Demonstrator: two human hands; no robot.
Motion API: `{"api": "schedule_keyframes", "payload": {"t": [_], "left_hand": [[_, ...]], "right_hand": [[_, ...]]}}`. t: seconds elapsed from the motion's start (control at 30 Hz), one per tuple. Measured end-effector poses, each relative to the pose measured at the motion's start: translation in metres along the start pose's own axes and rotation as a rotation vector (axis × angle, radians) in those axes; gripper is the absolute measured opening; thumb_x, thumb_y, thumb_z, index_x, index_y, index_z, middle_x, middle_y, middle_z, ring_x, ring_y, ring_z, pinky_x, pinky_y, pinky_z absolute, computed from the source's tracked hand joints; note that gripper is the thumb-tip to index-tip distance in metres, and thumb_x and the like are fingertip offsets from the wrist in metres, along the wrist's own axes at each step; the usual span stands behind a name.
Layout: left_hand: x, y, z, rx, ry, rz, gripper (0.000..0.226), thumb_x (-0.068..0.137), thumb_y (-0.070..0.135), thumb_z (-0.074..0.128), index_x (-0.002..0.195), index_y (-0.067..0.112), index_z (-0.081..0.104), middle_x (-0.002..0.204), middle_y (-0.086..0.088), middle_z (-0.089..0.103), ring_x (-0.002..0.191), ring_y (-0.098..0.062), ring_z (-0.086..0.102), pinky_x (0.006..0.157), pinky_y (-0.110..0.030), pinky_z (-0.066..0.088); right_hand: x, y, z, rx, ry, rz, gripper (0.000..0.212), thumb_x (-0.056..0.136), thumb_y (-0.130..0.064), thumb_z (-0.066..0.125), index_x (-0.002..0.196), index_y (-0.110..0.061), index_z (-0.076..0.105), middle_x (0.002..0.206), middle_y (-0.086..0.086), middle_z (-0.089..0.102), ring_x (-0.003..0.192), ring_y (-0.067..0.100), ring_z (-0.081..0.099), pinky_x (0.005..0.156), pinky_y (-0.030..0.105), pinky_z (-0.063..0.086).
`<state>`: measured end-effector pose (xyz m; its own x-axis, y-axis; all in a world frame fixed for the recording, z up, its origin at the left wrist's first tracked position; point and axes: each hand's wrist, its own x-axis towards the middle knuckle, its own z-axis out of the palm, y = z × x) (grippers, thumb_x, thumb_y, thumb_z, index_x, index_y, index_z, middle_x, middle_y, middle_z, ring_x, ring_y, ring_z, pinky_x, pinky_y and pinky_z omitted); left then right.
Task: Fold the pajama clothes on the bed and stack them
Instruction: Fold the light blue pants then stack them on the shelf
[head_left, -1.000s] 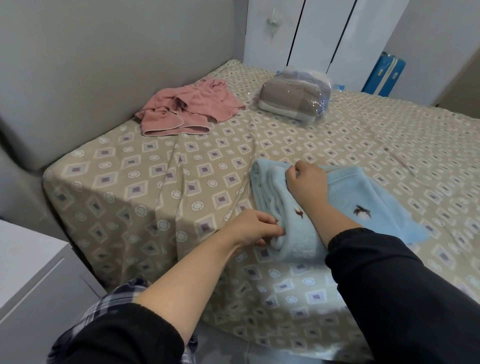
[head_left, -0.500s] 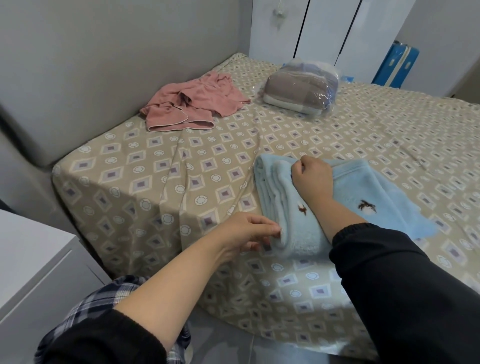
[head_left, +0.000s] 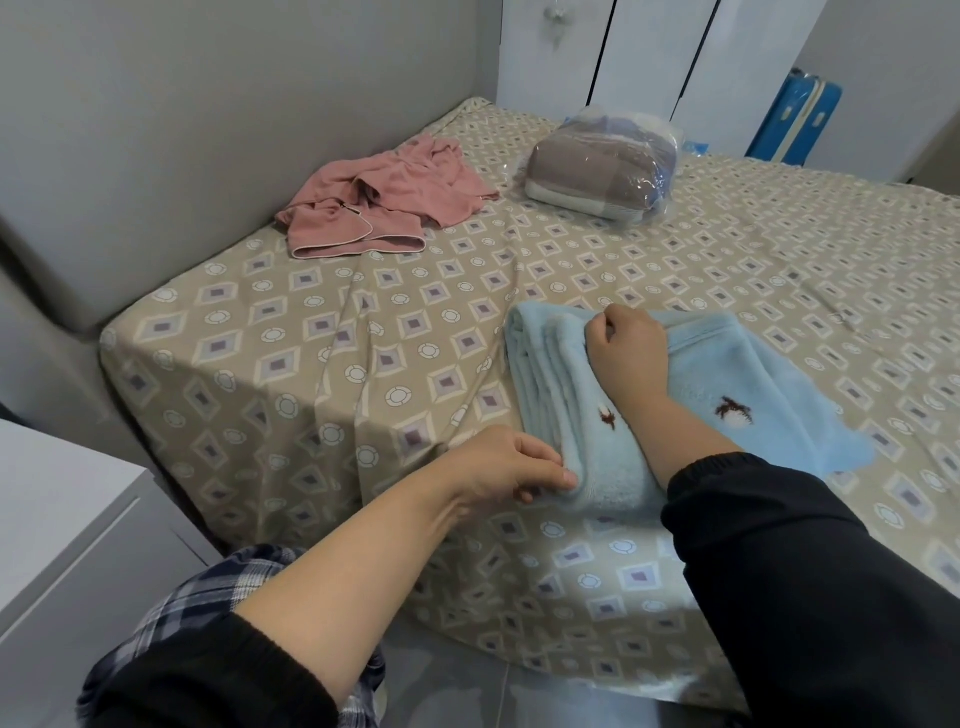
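A light blue fleece pajama piece (head_left: 737, 384) with small brown embroidered marks lies partly folded on the near part of the bed (head_left: 322, 364). My right hand (head_left: 626, 343) grips the far end of its folded left edge in a fist. My left hand (head_left: 511, 462) pinches the near corner of the same fold at the bed's front. A crumpled pink pajama piece (head_left: 379, 202) lies unfolded at the far left, close to the grey headboard.
A plastic-wrapped folded blanket (head_left: 597, 166) sits at the back of the bed. White wardrobe doors (head_left: 649, 57) and a blue suitcase (head_left: 795, 124) stand behind. A white cabinet (head_left: 57, 540) is at my left, beside the bed's corner.
Both hands keep their hold on the blue piece's folded edge and barely shift. My head has moved a little, so the view sits slightly closer and lower.
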<state>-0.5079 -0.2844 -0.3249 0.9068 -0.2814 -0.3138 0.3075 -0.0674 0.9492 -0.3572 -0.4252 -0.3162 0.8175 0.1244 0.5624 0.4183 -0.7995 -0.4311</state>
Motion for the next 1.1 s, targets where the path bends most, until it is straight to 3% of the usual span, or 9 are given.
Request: {"api": "schedule_keyframes", "payload": {"t": [0.13,0.23,0.37,0.6,0.73,0.83,0.93,1.03,1.1], "left_hand": [[0.000,0.000,-0.005,0.329,-0.012,-0.019,0.022,0.079,0.021,0.077,0.059,0.025,0.068,0.064,0.004,0.058,0.066,-0.007,0.053,0.065,-0.022,0.045],[-0.001,0.011,-0.009,0.180,-0.007,-0.042,0.020,0.090,0.027,0.066,0.074,0.015,0.070,0.070,-0.001,0.065,0.062,-0.007,0.059,0.056,-0.018,0.047],[0.015,0.022,0.002,-0.030,0.308,-0.060,0.053,0.088,0.058,0.056,0.072,0.009,0.065,0.058,-0.004,0.066,0.051,-0.015,0.059,0.048,-0.023,0.046],[0.037,0.024,0.016,0.117,0.455,-0.062,0.032,0.080,0.030,0.063,0.059,0.019,0.043,0.055,-0.001,0.039,0.052,-0.018,0.038,0.053,-0.026,0.028],[0.038,0.031,0.015,0.307,0.596,0.054,0.009,0.078,0.023,0.060,0.081,0.019,0.052,0.075,0.001,0.052,0.069,-0.019,0.048,0.063,-0.030,0.036],[0.040,0.042,0.016,0.482,0.791,0.358,0.050,0.076,0.012,0.059,0.125,0.018,0.050,0.120,0.001,0.053,0.110,-0.018,0.048,0.094,-0.034,0.042],[0.048,0.059,0.027,0.715,0.707,0.633,0.040,0.083,0.009,0.056,0.123,0.010,0.060,0.125,-0.005,0.059,0.120,-0.022,0.044,0.101,-0.026,0.029],[0.066,0.060,0.045,1.069,0.504,0.506,0.037,0.097,0.032,0.043,0.125,0.014,0.061,0.134,-0.004,0.057,0.128,-0.022,0.041,0.107,-0.032,0.026],[0.077,0.054,0.047,1.232,0.493,0.377,0.051,0.100,0.043,0.032,0.142,0.017,0.044,0.154,-0.004,0.034,0.143,-0.023,0.021,0.117,-0.041,0.012]], "right_hand": [[-0.002,0.000,0.001,-0.057,0.015,0.003,0.037,0.089,-0.015,0.051,0.057,-0.012,0.033,0.053,-0.001,0.032,0.061,0.024,0.036,0.067,0.034,0.028],[0.000,-0.001,0.004,-0.114,0.007,-0.003,0.032,0.089,-0.017,0.053,0.061,-0.007,0.040,0.057,0.005,0.039,0.063,0.025,0.038,0.067,0.035,0.028],[0.001,-0.002,0.005,-0.171,0.020,-0.016,0.033,0.088,-0.017,0.054,0.060,-0.009,0.039,0.056,0.004,0.037,0.061,0.024,0.036,0.064,0.034,0.024],[0.011,0.004,0.001,-0.042,-0.138,0.092,0.042,0.094,-0.022,0.048,0.057,-0.014,0.032,0.052,0.000,0.033,0.055,0.020,0.033,0.059,0.031,0.025],[0.030,0.011,-0.028,0.166,-0.264,0.240,0.037,0.099,-0.022,0.044,0.073,0.000,0.058,0.075,0.016,0.059,0.078,0.031,0.051,0.065,0.034,0.032],[0.026,0.026,-0.064,0.124,-0.090,0.155,0.025,0.096,-0.017,0.046,0.104,-0.003,0.066,0.109,0.013,0.063,0.105,0.025,0.052,0.084,0.026,0.034],[0.016,0.057,-0.096,0.004,0.014,0.284,0.032,0.095,-0.019,0.046,0.120,-0.005,0.059,0.124,0.015,0.055,0.118,0.029,0.048,0.095,0.031,0.035],[0.008,0.079,-0.110,-0.064,-0.172,0.594,0.043,0.097,-0.030,0.040,0.130,-0.004,0.047,0.129,0.017,0.054,0.118,0.034,0.050,0.089,0.036,0.037],[0.006,0.082,-0.107,-0.092,-0.251,0.635,0.043,0.098,-0.035,0.035,0.127,-0.004,0.046,0.122,0.016,0.058,0.109,0.033,0.053,0.080,0.034,0.035]]}}
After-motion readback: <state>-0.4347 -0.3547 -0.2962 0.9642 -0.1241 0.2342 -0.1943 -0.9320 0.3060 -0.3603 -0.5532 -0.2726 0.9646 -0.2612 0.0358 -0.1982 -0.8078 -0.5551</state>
